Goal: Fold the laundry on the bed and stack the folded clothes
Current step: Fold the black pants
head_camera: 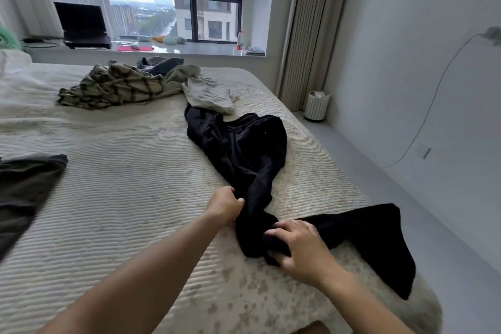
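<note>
A black garment (241, 149) lies crumpled along the right side of the bed (122, 198), one end hanging over the bed's right edge. My left hand (225, 205) pinches a twisted part of it near the middle. My right hand (298, 244) grips the bunched fabric just below, fingers curled round it. Farther back lie a plaid shirt (116, 87), a beige garment (208, 95) and a dark piece (160, 64) in a loose heap. A dark grey garment (24, 184) lies flat at the bed's left edge.
A window ledge (189, 49) behind the bed holds a laptop (81, 26), a bottle (239, 40) and small items. A white bin (315, 106) stands on the floor by the curtain. A cable (433, 100) hangs on the right wall.
</note>
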